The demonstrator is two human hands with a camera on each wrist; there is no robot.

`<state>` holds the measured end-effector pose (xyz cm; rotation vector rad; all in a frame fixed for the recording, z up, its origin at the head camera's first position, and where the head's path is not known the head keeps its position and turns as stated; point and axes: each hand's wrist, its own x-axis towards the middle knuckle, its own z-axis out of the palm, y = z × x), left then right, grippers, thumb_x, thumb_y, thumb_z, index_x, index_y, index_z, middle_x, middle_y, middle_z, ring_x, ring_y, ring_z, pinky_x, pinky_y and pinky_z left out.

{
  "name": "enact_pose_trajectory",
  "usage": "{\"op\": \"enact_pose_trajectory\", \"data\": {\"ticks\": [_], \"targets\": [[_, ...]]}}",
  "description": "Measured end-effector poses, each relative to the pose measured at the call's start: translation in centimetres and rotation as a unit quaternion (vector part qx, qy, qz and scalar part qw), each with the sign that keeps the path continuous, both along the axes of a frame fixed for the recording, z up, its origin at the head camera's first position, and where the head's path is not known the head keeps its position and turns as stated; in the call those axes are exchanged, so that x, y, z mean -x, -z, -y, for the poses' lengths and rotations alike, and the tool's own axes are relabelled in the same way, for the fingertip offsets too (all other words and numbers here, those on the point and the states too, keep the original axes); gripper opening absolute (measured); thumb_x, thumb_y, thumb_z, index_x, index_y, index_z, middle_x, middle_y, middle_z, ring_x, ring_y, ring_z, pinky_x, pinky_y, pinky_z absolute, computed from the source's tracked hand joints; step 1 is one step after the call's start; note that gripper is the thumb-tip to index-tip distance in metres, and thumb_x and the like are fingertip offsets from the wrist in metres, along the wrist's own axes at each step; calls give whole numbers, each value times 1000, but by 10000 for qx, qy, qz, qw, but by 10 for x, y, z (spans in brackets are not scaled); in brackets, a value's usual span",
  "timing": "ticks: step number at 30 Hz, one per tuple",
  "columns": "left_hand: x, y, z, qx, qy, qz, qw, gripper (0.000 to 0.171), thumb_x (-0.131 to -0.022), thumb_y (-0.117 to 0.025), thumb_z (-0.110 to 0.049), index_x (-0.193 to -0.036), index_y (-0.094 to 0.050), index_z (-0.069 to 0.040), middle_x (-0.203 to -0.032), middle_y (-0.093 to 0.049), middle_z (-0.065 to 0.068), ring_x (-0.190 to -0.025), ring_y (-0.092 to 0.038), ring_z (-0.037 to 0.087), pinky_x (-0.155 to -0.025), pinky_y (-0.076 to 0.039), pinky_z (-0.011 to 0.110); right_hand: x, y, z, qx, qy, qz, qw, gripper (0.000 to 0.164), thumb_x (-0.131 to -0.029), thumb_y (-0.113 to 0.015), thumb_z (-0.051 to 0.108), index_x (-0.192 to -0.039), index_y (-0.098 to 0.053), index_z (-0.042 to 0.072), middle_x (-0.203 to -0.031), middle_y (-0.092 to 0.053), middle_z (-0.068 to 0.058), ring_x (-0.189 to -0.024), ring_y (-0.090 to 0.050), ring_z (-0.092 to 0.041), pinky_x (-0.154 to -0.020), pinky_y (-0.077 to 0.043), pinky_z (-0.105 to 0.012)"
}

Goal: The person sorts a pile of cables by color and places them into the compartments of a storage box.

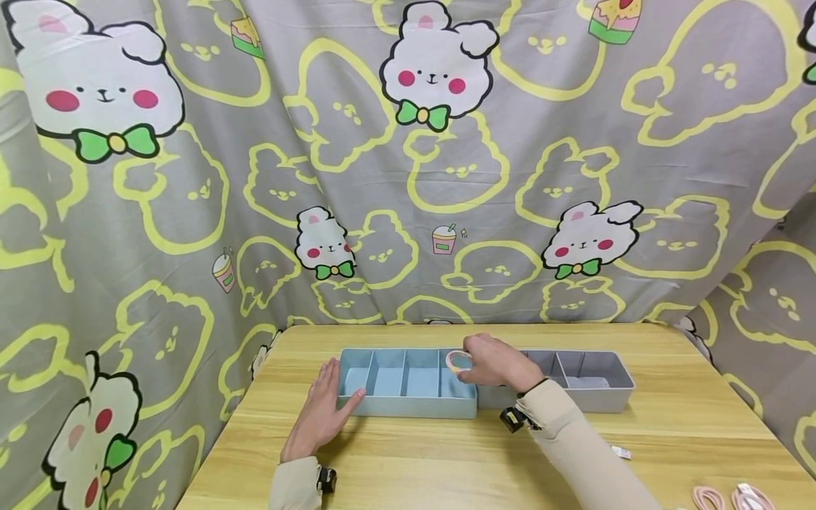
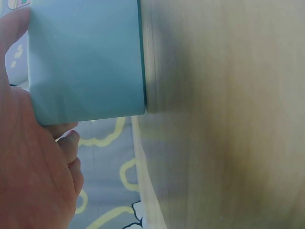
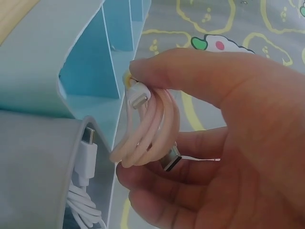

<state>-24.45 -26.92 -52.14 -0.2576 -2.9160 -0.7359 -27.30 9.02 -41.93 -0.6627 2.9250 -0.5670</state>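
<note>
A light blue box with several compartments stands on the table. My left hand rests against its left end, fingers along the side and thumb at the front wall. Above the rightmost blue compartment, my right hand pinches a coiled pink charging cable between thumb and fingers. The cable's white plug and a metal USB end stick out of the coil. Beside the blue box on the right is a grey box; a coiled white cable lies in its near compartment.
On the wooden table, a pink coiled cable and another cable with a white plug lie at the front right. A small white piece lies beyond the right sleeve. A patterned curtain hangs behind the table.
</note>
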Motion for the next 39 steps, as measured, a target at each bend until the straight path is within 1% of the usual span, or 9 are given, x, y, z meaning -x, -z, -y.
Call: {"op": "enact_pose_trajectory", "data": {"ticks": [3,8,17,22,27,30,33,35,39], "targets": [[0,0,0,7,9,6,10000,94,-104,-47,-60,-163,-15,5,-173,-14,23,-161,-10,43,-130,-15,63,0,1,0,71,-42,69,9999,31,-87,-83,27,-95,-66,3,-76,-54,-4,-63,-43,-16,-57,-35,-28],[0,0,0,-7,41,25,10000,95,-104,-47,-61,-163,-14,5,-173,-12,23,-161,-11,44,-130,-14,63,0,4,1,119,29,267,9996,31,-87,-84,29,-96,-67,4,-82,-62,-4,-66,-53,-16,-62,-43,-31],[1,-1,0,27,27,16,10000,95,-104,-47,-61,-163,-15,6,-173,-11,22,-161,-10,43,-130,-14,63,0,1,-1,11,81,178,9998,35,-89,-82,29,-107,-69,2,-96,-69,-9,-76,-59,-15,-75,-56,-37],[1,0,0,-2,27,2,10000,95,-104,-47,-61,-163,-15,6,-173,-11,22,-161,-11,44,-130,-14,63,0,0,-1,-8,117,207,9997,40,-89,-82,30,-112,-69,0,-98,-70,-10,-74,-59,-15,-77,-57,-38],[1,0,0,7,24,-1,10000,95,-104,-47,-61,-163,-14,5,-173,-12,23,-161,-11,44,-130,-14,63,-2,0,-1,-16,149,206,9997,41,-90,-81,29,-114,-69,-1,-97,-70,-9,-75,-61,-14,-79,-58,-39],[1,0,-1,20,16,1,10000,95,-104,-47,-62,-163,-14,5,-173,-12,23,-161,-11,44,-130,-14,63,-3,-2,-3,28,169,191,9997,38,-91,-80,28,-113,-69,0,-95,-70,-8,-76,-62,-14,-78,-59,-39],[1,0,-1,33,12,9,10000,95,-104,-46,-62,-163,-14,5,-173,-11,23,-161,-11,44,-130,-14,62,-4,-3,-6,106,158,168,9997,32,-91,-80,26,-110,-69,2,-90,-68,-5,-73,-61,-14,-72,-55,-36],[1,0,0,14,13,14,10000,95,-104,-47,-61,-163,-13,5,-173,-11,23,-161,-11,44,-130,-14,62,-5,-3,-8,155,108,142,9997,28,-92,-79,26,-105,-69,3,-84,-65,-3,-69,-58,-14,-65,-51,-33],[1,1,0,-20,6,1,10000,95,-104,-48,-61,-163,-14,6,-173,-13,24,-161,-11,44,-130,-14,63,-5,-1,-14,222,49,69,9997,21,-92,-78,25,-96,-68,6,-76,-59,-1,-64,-52,-14,-59,-41,-29]]}}
